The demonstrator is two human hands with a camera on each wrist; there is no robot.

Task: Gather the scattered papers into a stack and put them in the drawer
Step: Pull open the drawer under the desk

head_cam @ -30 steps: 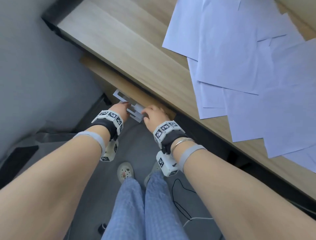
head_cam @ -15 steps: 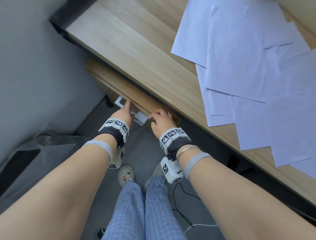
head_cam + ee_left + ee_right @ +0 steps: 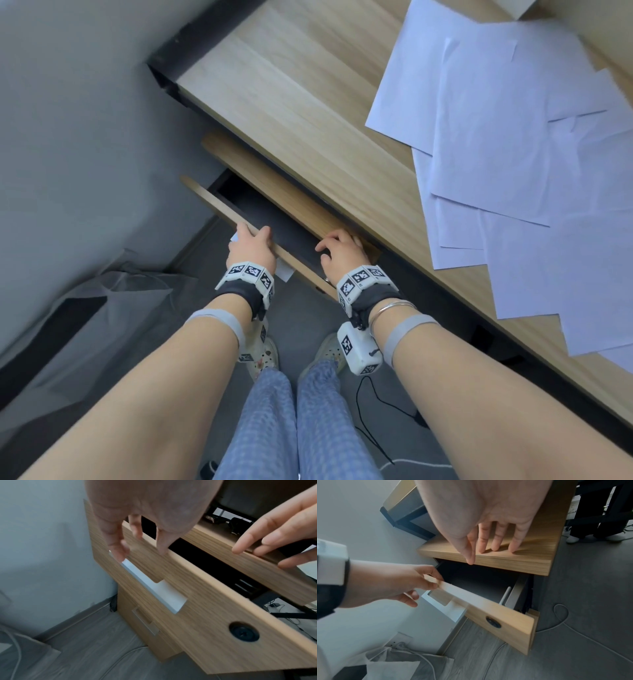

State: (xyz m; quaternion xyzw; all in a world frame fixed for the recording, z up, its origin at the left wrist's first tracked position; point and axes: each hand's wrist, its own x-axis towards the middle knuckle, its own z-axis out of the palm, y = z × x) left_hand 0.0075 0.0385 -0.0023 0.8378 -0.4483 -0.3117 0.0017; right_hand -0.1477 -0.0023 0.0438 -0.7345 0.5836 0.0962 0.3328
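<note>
Several white papers (image 3: 513,144) lie scattered and overlapping on the wooden desk (image 3: 291,85), to the right. Under the desk, the cabinet's top drawer (image 3: 274,219) stands partly pulled out, its dark inside (image 3: 479,582) showing nothing in it. My left hand (image 3: 253,236) grips the top edge of the drawer front (image 3: 205,615), thumb inside and fingers (image 3: 118,545) outside near the silver handle recess (image 3: 154,588). My right hand (image 3: 334,241) rests with straight fingers (image 3: 496,543) on the cabinet top (image 3: 530,561), holding nothing.
A second drawer (image 3: 145,627) sits shut below the open one. A grey bag (image 3: 102,308) lies on the floor at left by the wall, and a cable (image 3: 556,622) runs across the floor. Someone's dark-trousered legs (image 3: 590,513) stand beyond the desk.
The top drawer has slid out toward me. My left hand moved from the handle to the front's top edge; my right hand left the handle and now rests on the cabinet top.
</note>
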